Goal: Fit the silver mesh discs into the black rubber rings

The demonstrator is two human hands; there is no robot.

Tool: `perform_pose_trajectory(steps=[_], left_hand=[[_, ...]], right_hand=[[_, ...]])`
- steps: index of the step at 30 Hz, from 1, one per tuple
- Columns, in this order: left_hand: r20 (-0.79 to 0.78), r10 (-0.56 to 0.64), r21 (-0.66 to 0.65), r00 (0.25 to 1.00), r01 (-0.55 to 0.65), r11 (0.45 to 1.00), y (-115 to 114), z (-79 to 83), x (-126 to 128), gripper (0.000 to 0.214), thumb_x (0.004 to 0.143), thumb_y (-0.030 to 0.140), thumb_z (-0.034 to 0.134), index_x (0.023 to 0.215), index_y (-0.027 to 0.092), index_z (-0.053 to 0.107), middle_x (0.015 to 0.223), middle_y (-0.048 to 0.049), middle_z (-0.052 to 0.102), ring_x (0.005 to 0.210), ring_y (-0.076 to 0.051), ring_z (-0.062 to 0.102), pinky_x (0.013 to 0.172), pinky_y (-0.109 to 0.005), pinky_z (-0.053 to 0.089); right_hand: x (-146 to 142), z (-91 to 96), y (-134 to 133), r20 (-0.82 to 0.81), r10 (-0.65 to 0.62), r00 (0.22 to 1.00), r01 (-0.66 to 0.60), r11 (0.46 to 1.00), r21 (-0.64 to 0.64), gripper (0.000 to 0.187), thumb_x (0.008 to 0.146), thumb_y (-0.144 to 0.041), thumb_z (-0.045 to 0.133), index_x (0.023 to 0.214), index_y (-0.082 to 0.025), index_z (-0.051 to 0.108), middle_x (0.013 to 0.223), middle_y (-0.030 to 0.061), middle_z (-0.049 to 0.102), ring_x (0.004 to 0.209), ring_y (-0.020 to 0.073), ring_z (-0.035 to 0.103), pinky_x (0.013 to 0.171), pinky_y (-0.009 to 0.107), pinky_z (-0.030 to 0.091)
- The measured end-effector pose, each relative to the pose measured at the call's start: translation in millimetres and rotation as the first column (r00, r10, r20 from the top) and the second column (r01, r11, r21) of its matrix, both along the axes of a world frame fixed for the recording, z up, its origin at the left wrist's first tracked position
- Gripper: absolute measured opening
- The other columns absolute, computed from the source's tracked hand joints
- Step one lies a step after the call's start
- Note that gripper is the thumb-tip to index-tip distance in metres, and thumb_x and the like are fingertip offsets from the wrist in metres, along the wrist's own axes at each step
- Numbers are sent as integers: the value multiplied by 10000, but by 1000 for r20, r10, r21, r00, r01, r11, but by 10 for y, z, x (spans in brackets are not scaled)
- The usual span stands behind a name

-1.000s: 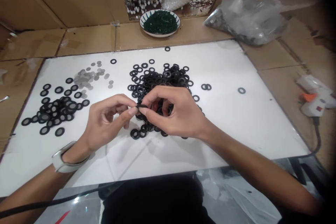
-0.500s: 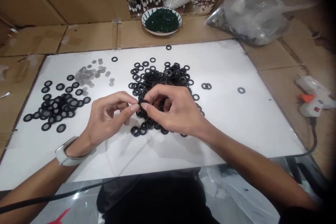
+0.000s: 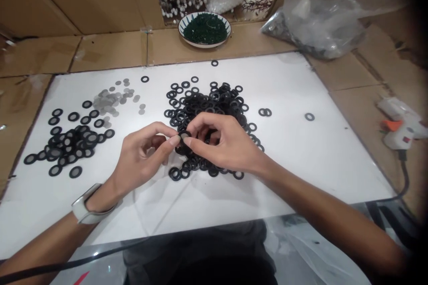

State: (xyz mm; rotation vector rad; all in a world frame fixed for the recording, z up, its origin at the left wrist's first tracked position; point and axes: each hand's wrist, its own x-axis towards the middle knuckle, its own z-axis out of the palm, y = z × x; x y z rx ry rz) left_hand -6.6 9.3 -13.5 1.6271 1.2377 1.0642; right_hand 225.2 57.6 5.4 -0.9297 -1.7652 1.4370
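Note:
My left hand (image 3: pixel 143 156) and my right hand (image 3: pixel 224 142) meet over the white board (image 3: pixel 301 160), both pinching one small black ring (image 3: pixel 184 135) between thumb and fingertips. Right behind and under them lies a big heap of loose black rings (image 3: pixel 209 107). At the left sits a second pile of black rings with grey centres (image 3: pixel 68 142). Above that pile is a scatter of thin grey discs (image 3: pixel 115 98). A white watch (image 3: pixel 87 208) is on my left wrist.
A bowl of dark green beads (image 3: pixel 204 29) stands at the back on cardboard. A clear plastic bag (image 3: pixel 317 18) lies at the back right. A glue gun (image 3: pixel 401 124) with its cord rests off the board's right edge. Stray rings (image 3: pixel 309 116) dot the board.
Both hands stayed together on the ring, shifting only slightly. The ring has turned from edge-on to nearly face-on between the fingertips.

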Motion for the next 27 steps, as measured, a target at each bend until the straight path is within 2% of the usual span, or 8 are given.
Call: perform_pose_trajectory(steps=[4, 10, 17, 20, 22, 24, 27], left_hand=[[3, 2, 62, 1000, -2, 998, -6, 37, 7, 80, 1066, 285, 763, 1033, 212, 763, 815, 8, 684, 550, -80, 608, 502, -222, 510], [-1, -15, 113, 1000, 15, 994, -28, 67, 7, 59, 1068, 256, 757, 1030, 211, 753, 793, 22, 665, 545, -75, 618, 526, -230, 507], [43, -30, 61, 999, 27, 998, -21, 128, 35, 122, 1068, 292, 755, 989, 199, 754, 760, 14, 684, 531, -86, 629, 511, -213, 526], [65, -56, 29, 996, 54, 998, -14, 108, 34, 135, 1074, 298, 745, 993, 191, 758, 831, -8, 718, 547, -84, 643, 497, -203, 536], [54, -48, 96, 997, 43, 994, -7, 60, 24, 74, 1070, 262, 746, 1102, 199, 770, 959, -30, 755, 561, -73, 647, 500, -202, 541], [-3, -49, 254, 999, 48, 966, 3, 3, 10, 255, 1042, 194, 769, 1294, 225, 756, 1104, -59, 777, 584, -62, 641, 513, -205, 538], [-118, -85, 477, 989, 132, 869, 27, -57, -6, 507, 978, 101, 820, 1452, 250, 723, 1191, -85, 797, 681, -79, 653, 537, -204, 527]], right_hand=[[-8, 13, -2, -11, 5, 1000, -5, 1000, -5, 127, 876, -235, 838, 905, -181, 727, 839, -15, 707, 715, 114, 632, 590, 222, 488], [-21, 17, -30, -72, 2, 997, -5, 999, -44, 190, 852, -246, 888, 918, -181, 721, 804, -32, 675, 710, 114, 606, 577, 220, 457], [-24, 12, -51, -99, 5, 995, -15, 995, -94, 238, 861, -273, 921, 931, -183, 711, 785, -45, 644, 709, 110, 588, 593, 230, 433], [-19, 15, -47, -105, 12, 994, -22, 995, -100, 245, 858, -288, 928, 919, -187, 714, 795, -40, 640, 714, 114, 584, 590, 233, 432], [-20, 21, -48, -105, 6, 994, -16, 995, -97, 238, 866, -300, 921, 916, -189, 716, 806, -33, 643, 719, 117, 582, 587, 236, 429], [-24, 28, -56, -112, 5, 994, -15, 995, -95, 232, 871, -296, 911, 908, -187, 709, 804, -35, 634, 713, 113, 569, 588, 238, 428], [-33, 33, -71, -123, 32, 992, -42, 995, -86, 210, 875, -264, 885, 900, -185, 692, 799, -40, 617, 709, 108, 556, 620, 245, 455]])
